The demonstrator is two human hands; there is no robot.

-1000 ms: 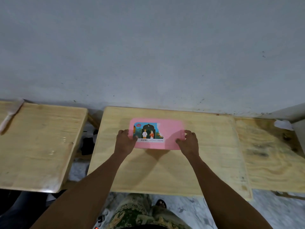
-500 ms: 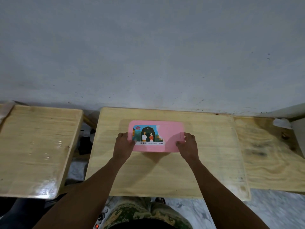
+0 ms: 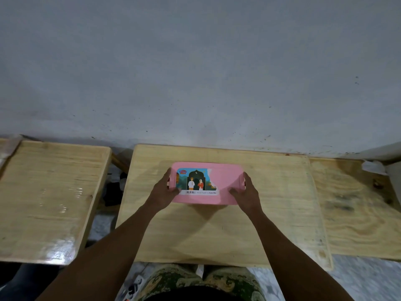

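Note:
A flat pink box with a colourful picture label on its lid lies on the middle wooden table. My left hand grips its left end, thumb on the lid near the label and fingers round the side. My right hand grips the right end the same way, thumb on top and fingers over the side clasp. Whether the box's underside touches the table is hidden by the lid.
A second wooden table stands to the left across a narrow gap with dark items in it. A rougher plywood board adjoins on the right, with crumpled white paper at its far corner. A grey wall rises behind.
Both hands have slid further round the ends of the pink box, thumbs now on the lid. The box stays in about the same spot on the table.

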